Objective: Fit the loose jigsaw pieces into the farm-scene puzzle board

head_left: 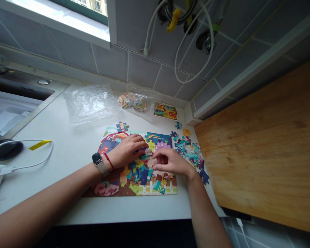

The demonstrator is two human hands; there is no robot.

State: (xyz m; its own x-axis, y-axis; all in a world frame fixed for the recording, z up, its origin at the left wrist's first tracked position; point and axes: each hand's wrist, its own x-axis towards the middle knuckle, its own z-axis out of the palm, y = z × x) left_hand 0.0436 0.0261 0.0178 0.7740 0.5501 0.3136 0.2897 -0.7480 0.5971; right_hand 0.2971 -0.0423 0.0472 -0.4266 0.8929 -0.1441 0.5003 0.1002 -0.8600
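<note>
A colourful jigsaw puzzle (108,187) lies on the white counter, with a red barn at its left and a pale fence along its front. My left hand (131,148), with a watch and a red cord at the wrist, rests over its middle. Its bent fingertips close on a small teal and white puzzle piece (146,153). My right hand (170,161) hovers over the puzzle's right side, fingers curled and thumb apart, with nothing visible between them. Loose pieces, among them a teal one with yellow leaves (159,186) and a dark blue one (144,175), lie on the puzzle.
Several loose pieces (181,148) are scattered right of the puzzle, beside a wooden board (263,144). Behind lie a clear plastic bag (90,103), a bag of pieces (134,101) and a picture card (165,111). A sink (49,100) and white cable (33,166) are left.
</note>
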